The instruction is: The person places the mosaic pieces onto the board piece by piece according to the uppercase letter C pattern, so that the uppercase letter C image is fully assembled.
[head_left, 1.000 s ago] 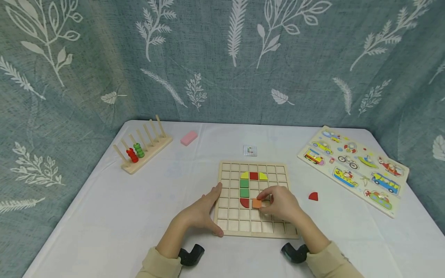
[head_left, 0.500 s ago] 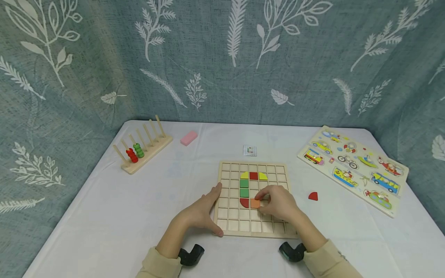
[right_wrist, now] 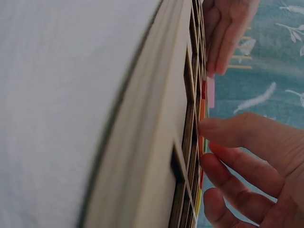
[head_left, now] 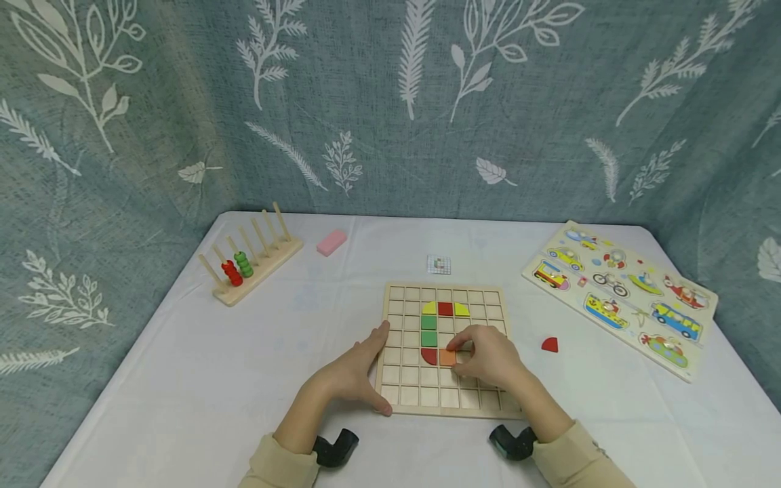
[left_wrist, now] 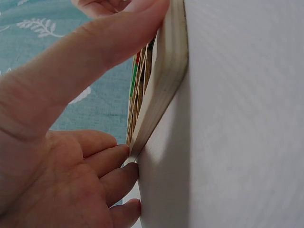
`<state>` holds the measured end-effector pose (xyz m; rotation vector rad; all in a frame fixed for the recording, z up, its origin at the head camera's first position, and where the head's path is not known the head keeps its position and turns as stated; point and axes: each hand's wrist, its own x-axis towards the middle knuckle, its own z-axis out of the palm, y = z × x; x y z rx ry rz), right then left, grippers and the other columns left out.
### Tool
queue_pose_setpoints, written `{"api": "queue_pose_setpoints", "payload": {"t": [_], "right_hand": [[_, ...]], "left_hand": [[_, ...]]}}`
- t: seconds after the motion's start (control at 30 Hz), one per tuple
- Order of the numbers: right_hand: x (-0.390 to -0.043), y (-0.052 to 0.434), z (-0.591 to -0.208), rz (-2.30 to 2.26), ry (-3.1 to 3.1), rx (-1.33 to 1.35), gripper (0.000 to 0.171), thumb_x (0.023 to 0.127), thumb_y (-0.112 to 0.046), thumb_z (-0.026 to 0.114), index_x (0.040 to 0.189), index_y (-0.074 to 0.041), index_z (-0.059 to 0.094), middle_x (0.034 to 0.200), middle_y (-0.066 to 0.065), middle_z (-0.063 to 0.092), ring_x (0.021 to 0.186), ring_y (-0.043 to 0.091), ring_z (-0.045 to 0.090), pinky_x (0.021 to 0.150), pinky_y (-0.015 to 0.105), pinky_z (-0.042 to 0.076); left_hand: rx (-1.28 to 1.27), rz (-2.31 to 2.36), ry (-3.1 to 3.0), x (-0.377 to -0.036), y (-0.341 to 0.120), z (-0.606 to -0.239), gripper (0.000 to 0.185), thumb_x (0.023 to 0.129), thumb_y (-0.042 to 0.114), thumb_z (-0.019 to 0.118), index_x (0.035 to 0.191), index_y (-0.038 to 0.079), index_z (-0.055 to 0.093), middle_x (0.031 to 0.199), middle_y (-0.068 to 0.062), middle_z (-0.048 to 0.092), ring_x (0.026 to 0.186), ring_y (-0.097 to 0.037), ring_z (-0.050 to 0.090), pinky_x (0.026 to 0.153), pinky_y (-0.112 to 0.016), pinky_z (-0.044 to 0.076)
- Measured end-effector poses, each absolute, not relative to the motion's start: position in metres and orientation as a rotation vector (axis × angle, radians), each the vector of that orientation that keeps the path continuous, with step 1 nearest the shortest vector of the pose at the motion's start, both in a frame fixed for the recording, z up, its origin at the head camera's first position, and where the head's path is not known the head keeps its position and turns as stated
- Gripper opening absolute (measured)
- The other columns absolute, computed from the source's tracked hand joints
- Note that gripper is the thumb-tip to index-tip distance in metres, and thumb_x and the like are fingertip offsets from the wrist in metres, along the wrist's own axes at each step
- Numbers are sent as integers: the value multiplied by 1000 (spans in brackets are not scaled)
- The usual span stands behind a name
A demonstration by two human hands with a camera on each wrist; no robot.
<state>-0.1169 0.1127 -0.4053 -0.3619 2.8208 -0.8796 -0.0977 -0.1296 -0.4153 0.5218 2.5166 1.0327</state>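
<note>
A wooden grid board (head_left: 410, 393) lies flat on the table. Pieces in its cells are two yellow quarter-rounds (head_left: 462, 310), a red square (head_left: 445, 309), two green squares (head_left: 429, 322), a red quarter-round (head_left: 429, 356) and an orange square tile (head_left: 447, 357). With thumb and fingertip, my right hand (head_left: 491, 356) pinches the orange tile's edges at its cell, right of the red quarter-round. My left hand (head_left: 354, 369) is spread along the board's left edge. In the left wrist view its thumb (left_wrist: 104, 45) touches the corner, the fingertips (left_wrist: 124, 173) the side.
A loose red quarter-round (head_left: 550, 345) lies right of the board. Behind the board is a small pattern card (head_left: 438, 264). Farther off stand a pegged bead rack (head_left: 259, 274), a pink block (head_left: 331, 242) and a picture puzzle board (head_left: 622, 291).
My right hand has shifted slightly left, and the orange tile has gone from tilted over its cell to flat in it. The left hand has stayed in place.
</note>
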Motion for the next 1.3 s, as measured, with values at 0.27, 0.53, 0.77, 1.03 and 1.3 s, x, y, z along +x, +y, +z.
{"api": "queue_pose_setpoints", "payload": {"t": [0.27,0.53,0.77,1.03,1.3], "right_hand": [[-118,117,-401,-883,2813,-324,23,64,-14,82,85,-16,72,83,-5,61,65,13,46,54,26,37],[-120,123,-400,-918,2816,-322,26,64,-15,83,87,-16,72,85,-5,62,62,13,46,51,26,38],[-120,130,-398,-949,2821,-336,24,66,-12,80,89,-13,72,87,-3,64,61,13,45,50,27,38],[-120,146,-396,-963,2843,-347,25,68,-12,78,92,-12,71,87,-1,64,61,14,44,50,27,37],[-120,167,-394,-962,2882,-312,26,69,-13,77,94,-10,71,88,1,64,63,14,45,52,28,37]], "left_hand": [[531,1034,2514,-97,-130,-414,131,46,23,91,145,-2,10,150,-18,12,137,-29,13,111,-45,13],[534,1033,2522,-98,-130,-414,131,45,23,92,145,-2,10,150,-18,13,137,-29,13,111,-46,13],[531,1038,2522,-98,-130,-415,131,45,23,92,145,-2,11,150,-18,13,137,-29,14,111,-46,13],[534,1062,2516,-98,-131,-415,131,45,25,92,144,-3,11,149,-19,13,137,-30,13,110,-47,13],[533,1076,2517,-98,-131,-416,131,44,24,92,144,-4,12,149,-20,14,137,-31,14,110,-48,12]]}}
